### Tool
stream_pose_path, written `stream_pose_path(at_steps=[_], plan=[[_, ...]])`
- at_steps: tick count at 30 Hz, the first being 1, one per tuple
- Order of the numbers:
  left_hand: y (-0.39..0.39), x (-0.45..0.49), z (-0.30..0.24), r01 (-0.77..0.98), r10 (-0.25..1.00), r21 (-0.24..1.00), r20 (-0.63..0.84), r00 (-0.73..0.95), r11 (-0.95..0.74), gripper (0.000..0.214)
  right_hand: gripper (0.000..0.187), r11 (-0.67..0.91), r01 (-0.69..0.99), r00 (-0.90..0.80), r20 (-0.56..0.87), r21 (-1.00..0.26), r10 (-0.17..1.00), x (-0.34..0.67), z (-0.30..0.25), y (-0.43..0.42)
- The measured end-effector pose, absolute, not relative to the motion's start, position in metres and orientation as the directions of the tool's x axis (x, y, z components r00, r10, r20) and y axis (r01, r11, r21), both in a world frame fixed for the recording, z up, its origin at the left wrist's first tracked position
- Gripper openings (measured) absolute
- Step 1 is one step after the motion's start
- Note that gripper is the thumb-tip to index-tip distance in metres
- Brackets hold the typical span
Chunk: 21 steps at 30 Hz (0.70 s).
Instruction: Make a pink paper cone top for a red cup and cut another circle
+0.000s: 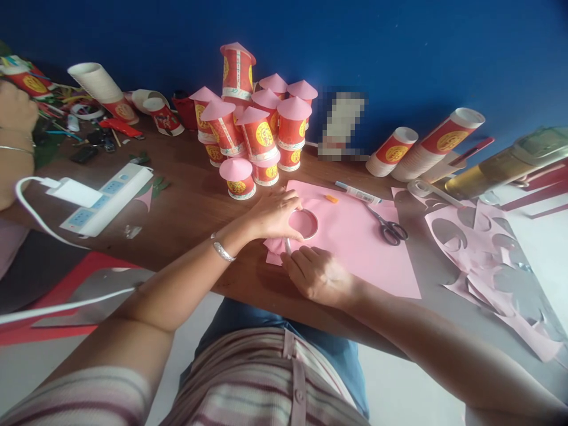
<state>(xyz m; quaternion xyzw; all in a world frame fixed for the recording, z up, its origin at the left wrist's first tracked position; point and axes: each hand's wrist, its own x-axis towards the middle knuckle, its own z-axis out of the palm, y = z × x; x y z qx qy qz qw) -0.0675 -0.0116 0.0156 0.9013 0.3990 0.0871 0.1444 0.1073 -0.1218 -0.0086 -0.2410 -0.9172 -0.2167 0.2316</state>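
Observation:
A pink paper sheet (350,254) lies on the table in front of me. Thumb and fingers of my left hand (277,214) grip the left side of a thin-rimmed round ring (316,225), pressed flat on the sheet, with pink showing inside it. Just below the ring, my right hand (317,275) is closed around a slim white pen (288,245); its tip meets the paper near the ring's lower left edge, partly hidden by my fingers. Beyond lie an orange cap (331,199), a marker (357,193) and black-handled scissors (393,232).
Several red paper-cup lanterns with pink cone tops (236,171) are stacked behind. Leftward are a power strip (109,198) and another person's hand (16,106). At right sit cup stacks (393,152), a tape roll (419,188) and pink paper scraps (479,248).

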Motion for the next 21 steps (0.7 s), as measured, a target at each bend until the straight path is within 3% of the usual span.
stream_pose_path(at_steps=[8,17,21], plan=[[-0.010,-0.067,0.012,0.702,0.749,0.315,0.045,0.660,-0.638,0.061,0.015,0.808,0.547,-0.765,0.522,0.219,0.377,0.116,-0.006,-0.129],[-0.010,-0.068,0.013,0.706,0.746,0.305,0.027,0.665,-0.640,0.063,0.011,0.815,0.578,-0.712,0.503,0.023,0.491,0.141,-0.002,-0.140],[-0.009,-0.068,0.014,0.714,0.751,0.302,0.009,0.660,-0.631,0.067,0.007,0.817,0.577,-0.703,0.516,0.010,0.490,0.148,-0.001,-0.142]])
